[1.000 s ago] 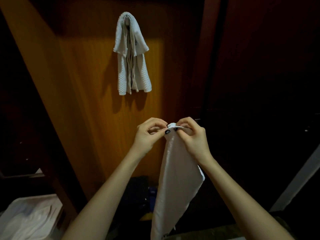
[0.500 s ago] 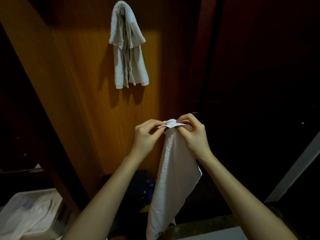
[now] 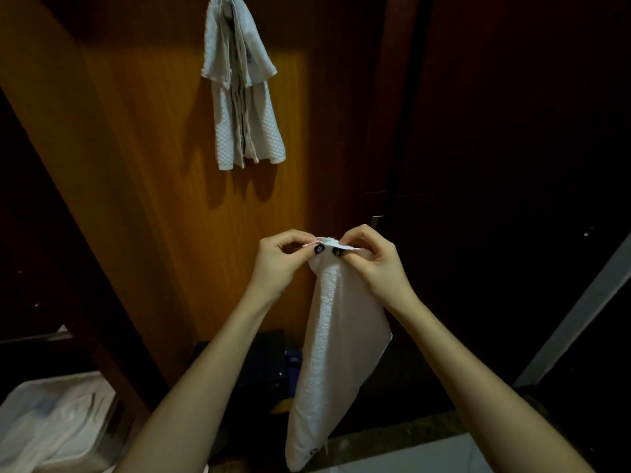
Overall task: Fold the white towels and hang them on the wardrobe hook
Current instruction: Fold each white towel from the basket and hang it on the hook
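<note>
A white towel (image 3: 336, 339) hangs down in front of me, folded lengthwise and gathered to a narrow top. My left hand (image 3: 281, 259) and my right hand (image 3: 374, 264) both pinch its top edge, thumbs close together. Above, several folded white towels (image 3: 240, 87) hang from the hook on the lit wooden wardrobe panel (image 3: 146, 186). The hook itself is hidden by the cloth at the top edge of the view.
A pale container (image 3: 51, 425) with white cloth lies at the lower left. Dark wardrobe doors (image 3: 495, 165) fill the right side. Dark items (image 3: 269, 363) sit on the wardrobe floor behind the towel. A light strip (image 3: 580, 312) slants at the right.
Both hands have kept their pinch on the towel's top and shifted their fingers slightly. The view has tilted down, so the hung towels sit higher in the frame.
</note>
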Demonstrator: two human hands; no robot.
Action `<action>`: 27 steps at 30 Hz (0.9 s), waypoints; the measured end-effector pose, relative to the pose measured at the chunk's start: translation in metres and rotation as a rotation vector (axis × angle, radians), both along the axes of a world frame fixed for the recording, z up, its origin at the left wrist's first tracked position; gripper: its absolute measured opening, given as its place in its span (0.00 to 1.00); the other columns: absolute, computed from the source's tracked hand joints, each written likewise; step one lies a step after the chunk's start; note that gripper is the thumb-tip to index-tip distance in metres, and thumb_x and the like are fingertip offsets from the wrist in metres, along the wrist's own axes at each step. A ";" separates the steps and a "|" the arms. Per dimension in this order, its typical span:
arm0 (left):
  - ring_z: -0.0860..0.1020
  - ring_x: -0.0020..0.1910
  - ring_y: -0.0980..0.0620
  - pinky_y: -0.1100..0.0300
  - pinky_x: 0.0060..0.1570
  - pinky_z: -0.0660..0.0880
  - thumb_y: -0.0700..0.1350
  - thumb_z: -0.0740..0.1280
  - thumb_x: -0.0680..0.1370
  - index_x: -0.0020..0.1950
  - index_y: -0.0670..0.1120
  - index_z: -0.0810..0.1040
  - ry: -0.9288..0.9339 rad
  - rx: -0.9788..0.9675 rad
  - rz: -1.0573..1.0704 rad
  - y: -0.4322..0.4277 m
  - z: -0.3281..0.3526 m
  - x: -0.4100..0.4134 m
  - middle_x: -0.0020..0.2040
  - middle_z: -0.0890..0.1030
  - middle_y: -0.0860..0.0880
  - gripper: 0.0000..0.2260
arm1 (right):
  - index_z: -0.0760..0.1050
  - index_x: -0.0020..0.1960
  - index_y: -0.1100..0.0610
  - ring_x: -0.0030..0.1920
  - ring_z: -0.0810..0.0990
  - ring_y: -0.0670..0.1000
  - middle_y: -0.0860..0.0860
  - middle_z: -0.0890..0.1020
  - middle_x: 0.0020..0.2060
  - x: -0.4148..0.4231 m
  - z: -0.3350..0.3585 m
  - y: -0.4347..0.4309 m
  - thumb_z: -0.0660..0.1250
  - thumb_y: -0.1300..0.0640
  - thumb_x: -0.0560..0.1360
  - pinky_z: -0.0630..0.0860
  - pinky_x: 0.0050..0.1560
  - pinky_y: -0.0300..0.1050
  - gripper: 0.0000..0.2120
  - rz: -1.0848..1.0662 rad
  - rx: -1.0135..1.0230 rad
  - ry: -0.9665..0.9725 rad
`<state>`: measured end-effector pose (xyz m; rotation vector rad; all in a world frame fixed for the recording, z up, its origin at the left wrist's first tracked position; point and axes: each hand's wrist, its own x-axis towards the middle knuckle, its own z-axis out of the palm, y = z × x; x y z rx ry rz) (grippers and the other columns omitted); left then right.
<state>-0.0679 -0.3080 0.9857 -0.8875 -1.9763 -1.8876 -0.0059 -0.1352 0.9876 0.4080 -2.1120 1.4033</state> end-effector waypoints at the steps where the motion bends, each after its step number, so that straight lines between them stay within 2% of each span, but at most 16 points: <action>1: 0.81 0.43 0.60 0.70 0.44 0.74 0.35 0.73 0.71 0.39 0.53 0.83 -0.026 0.002 0.005 0.000 0.000 -0.002 0.39 0.84 0.56 0.12 | 0.77 0.47 0.58 0.46 0.80 0.43 0.46 0.81 0.42 0.000 -0.001 0.001 0.67 0.68 0.74 0.76 0.49 0.38 0.06 -0.012 0.021 -0.016; 5: 0.81 0.39 0.60 0.70 0.40 0.74 0.37 0.75 0.70 0.36 0.55 0.82 -0.099 -0.018 0.020 0.001 0.004 -0.014 0.36 0.84 0.56 0.12 | 0.76 0.45 0.60 0.44 0.80 0.45 0.47 0.81 0.41 0.000 -0.005 0.007 0.71 0.63 0.75 0.75 0.46 0.41 0.04 -0.076 0.128 -0.078; 8: 0.80 0.37 0.61 0.69 0.38 0.74 0.36 0.75 0.70 0.36 0.52 0.81 -0.121 -0.036 0.003 0.004 0.004 -0.019 0.35 0.83 0.56 0.11 | 0.75 0.44 0.58 0.39 0.77 0.43 0.48 0.78 0.38 0.006 -0.007 0.013 0.71 0.56 0.75 0.72 0.39 0.41 0.07 -0.116 0.203 -0.130; 10: 0.79 0.37 0.62 0.70 0.37 0.74 0.36 0.75 0.70 0.36 0.50 0.81 -0.122 -0.034 0.001 0.008 0.004 -0.022 0.34 0.82 0.55 0.09 | 0.73 0.42 0.56 0.36 0.77 0.47 0.50 0.78 0.36 0.012 -0.007 0.018 0.71 0.53 0.75 0.72 0.35 0.44 0.09 -0.112 0.211 -0.172; 12: 0.79 0.35 0.64 0.71 0.36 0.73 0.36 0.75 0.70 0.36 0.48 0.80 -0.135 -0.010 0.016 0.011 0.006 -0.026 0.33 0.82 0.56 0.09 | 0.73 0.41 0.54 0.37 0.76 0.50 0.52 0.77 0.36 0.017 -0.005 0.027 0.71 0.52 0.75 0.71 0.36 0.48 0.09 -0.118 0.242 -0.177; 16: 0.77 0.34 0.65 0.71 0.36 0.72 0.36 0.74 0.71 0.36 0.48 0.79 -0.118 0.051 0.054 0.009 0.016 -0.038 0.34 0.80 0.55 0.08 | 0.68 0.36 0.42 0.43 0.70 0.41 0.46 0.72 0.41 0.025 -0.002 0.049 0.70 0.46 0.73 0.65 0.40 0.35 0.12 -0.241 0.440 -0.208; 20: 0.78 0.37 0.62 0.68 0.38 0.74 0.38 0.73 0.72 0.39 0.47 0.80 -0.107 0.108 0.062 0.004 0.023 -0.051 0.37 0.80 0.53 0.06 | 0.73 0.38 0.53 0.51 0.69 0.45 0.44 0.71 0.44 0.033 -0.004 0.072 0.70 0.45 0.72 0.68 0.50 0.39 0.13 -0.339 0.472 -0.256; 23: 0.78 0.38 0.61 0.67 0.40 0.75 0.39 0.73 0.73 0.41 0.47 0.81 -0.104 0.080 0.066 0.002 0.022 -0.060 0.38 0.81 0.52 0.05 | 0.73 0.39 0.51 0.55 0.68 0.43 0.43 0.72 0.48 0.038 -0.001 0.082 0.72 0.47 0.73 0.67 0.51 0.35 0.11 -0.334 0.479 -0.250; 25: 0.78 0.38 0.62 0.68 0.40 0.75 0.39 0.73 0.73 0.40 0.49 0.81 -0.099 0.037 0.059 0.004 0.020 -0.063 0.38 0.81 0.53 0.05 | 0.73 0.37 0.51 0.50 0.72 0.43 0.45 0.74 0.49 0.040 0.000 0.085 0.72 0.49 0.73 0.70 0.46 0.35 0.11 -0.340 0.422 -0.272; 27: 0.77 0.37 0.63 0.69 0.40 0.73 0.39 0.72 0.73 0.40 0.50 0.80 -0.106 -0.008 0.068 0.003 0.018 -0.067 0.38 0.80 0.53 0.07 | 0.73 0.36 0.54 0.37 0.74 0.43 0.49 0.78 0.38 0.040 -0.002 0.085 0.72 0.51 0.73 0.70 0.36 0.40 0.12 -0.348 0.360 -0.285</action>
